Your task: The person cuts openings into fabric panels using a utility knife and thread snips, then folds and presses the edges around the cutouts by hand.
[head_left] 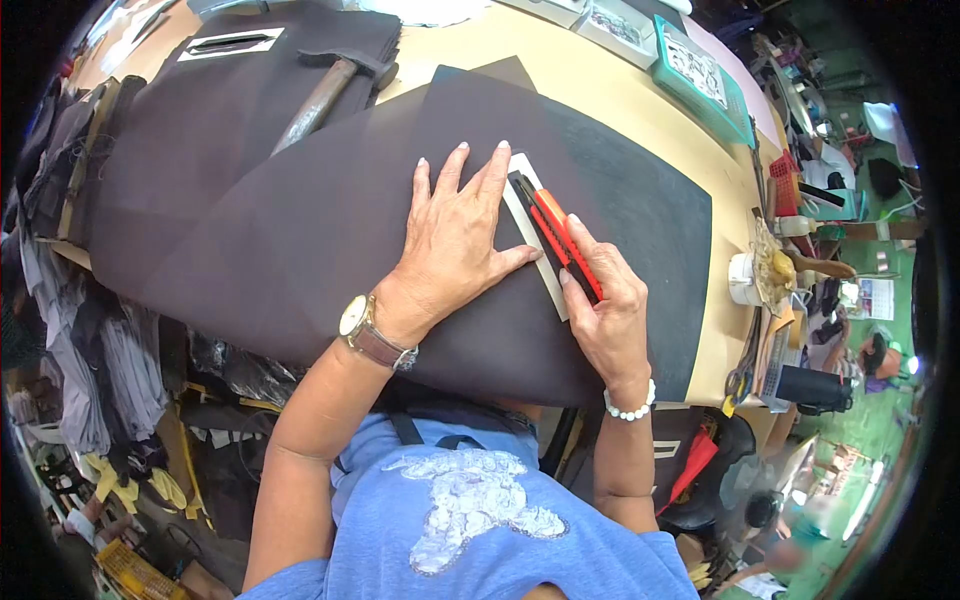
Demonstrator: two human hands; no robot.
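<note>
A dark sheet of material (300, 230) is spread over the table. My left hand (448, 235) lies on it, palm down with the fingers apart, and its thumb reaches the edge of a narrow white strip (519, 212). Gripped in my right hand (612, 305) is a red utility knife (562, 240), its tip pointing away from me over the far part of the strip. Whether the blade touches the material cannot be made out. Under the sheet's right side shows a dark grey mat (655, 230).
Upper left, a hammer (318, 105) rests on dark pieces, near a white-framed slot (230, 44). Clear and teal trays (705, 85) stand along the far edge. A white pot (743, 278) and scissors (738, 385) are at the right edge. Grey cloths (130, 360) hang at left.
</note>
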